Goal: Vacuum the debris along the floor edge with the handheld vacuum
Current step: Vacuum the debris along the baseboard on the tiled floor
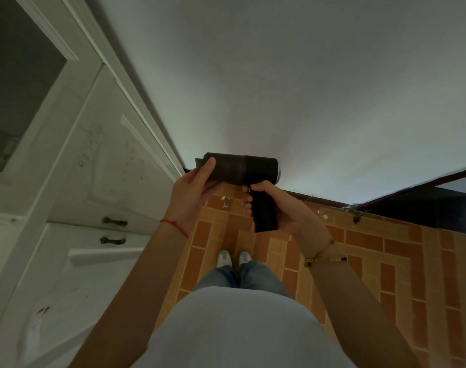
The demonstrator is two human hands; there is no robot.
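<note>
Standing on the brick-patterned floor (372, 251), a person holds a black handheld vacuum (242, 168) level in front of the body, well above the floor and pointing left. The right hand (277, 203) wraps its fingers round the pistol grip. The left hand (192, 189) cups the barrel near the nozzle end, thumb lying along its side. Small white bits of debris (225, 201) lie on the tiles near the dark skirting (322, 199) at the foot of the white wall (306, 88). White cabinet doors (75, 181) with dark handles stand at the left. Two white shoes (234, 258) show below the vacuum.
</note>
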